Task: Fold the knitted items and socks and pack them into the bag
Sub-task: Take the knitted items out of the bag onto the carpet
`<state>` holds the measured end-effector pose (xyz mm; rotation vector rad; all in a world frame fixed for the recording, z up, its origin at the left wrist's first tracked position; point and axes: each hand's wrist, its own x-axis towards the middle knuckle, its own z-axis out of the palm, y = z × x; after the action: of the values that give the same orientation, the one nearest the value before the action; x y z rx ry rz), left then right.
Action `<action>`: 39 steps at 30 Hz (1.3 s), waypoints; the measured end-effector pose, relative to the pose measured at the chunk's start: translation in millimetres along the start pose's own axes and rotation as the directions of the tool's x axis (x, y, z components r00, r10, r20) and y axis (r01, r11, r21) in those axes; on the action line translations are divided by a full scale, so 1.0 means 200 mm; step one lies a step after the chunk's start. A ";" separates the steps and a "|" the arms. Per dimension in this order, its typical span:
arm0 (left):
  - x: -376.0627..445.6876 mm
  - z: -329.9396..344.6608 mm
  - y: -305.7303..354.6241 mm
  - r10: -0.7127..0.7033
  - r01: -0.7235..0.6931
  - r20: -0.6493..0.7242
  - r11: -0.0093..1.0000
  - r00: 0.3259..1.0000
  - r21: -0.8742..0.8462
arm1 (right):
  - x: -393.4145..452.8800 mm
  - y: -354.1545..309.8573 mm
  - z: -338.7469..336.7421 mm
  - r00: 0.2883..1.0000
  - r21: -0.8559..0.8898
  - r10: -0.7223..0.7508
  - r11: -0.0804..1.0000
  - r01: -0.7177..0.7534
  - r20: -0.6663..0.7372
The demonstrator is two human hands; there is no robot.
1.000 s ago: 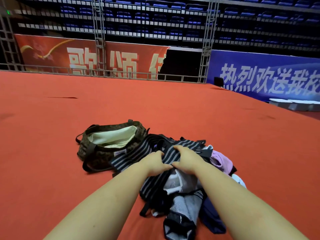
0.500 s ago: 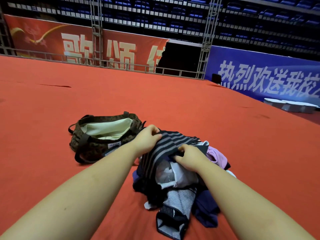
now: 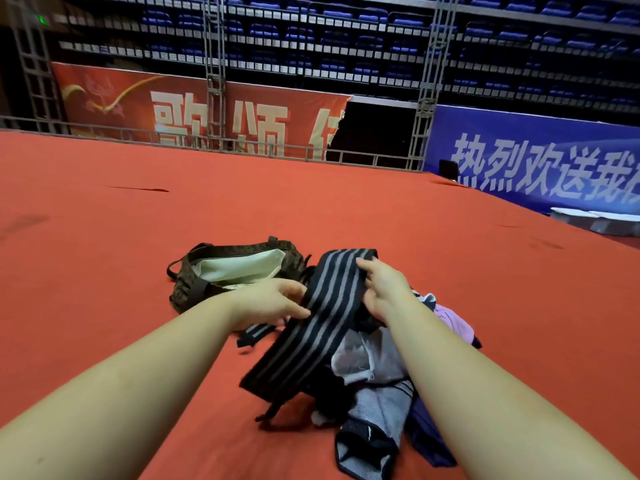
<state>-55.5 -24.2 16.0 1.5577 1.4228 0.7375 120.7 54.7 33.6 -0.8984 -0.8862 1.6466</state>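
- I see both hands, left hand [image 3: 273, 301] and right hand [image 3: 382, 289], gripping the striped knit [image 3: 325, 317] just right of the bag [image 3: 194, 292].
- Bag lies open, apparently unpacked; the pile [image 3: 374, 393] right of the bag remains unfolded.

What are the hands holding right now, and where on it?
The striped scarf: right hand grips its upper end, left hand pinches its left edge midway.
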 end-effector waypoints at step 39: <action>-0.53 0.30 -0.12 -0.184 -0.381 -0.681 0.713 0.709 -0.589 | -0.62 0.59 -0.08 0.827 -0.716 0.273 0.667 0.206 0.492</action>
<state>-31.9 -140.7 -18.4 0.7353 1.2849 1.8633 109.7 -87.9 -61.2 -0.9568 -2.1027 1.5951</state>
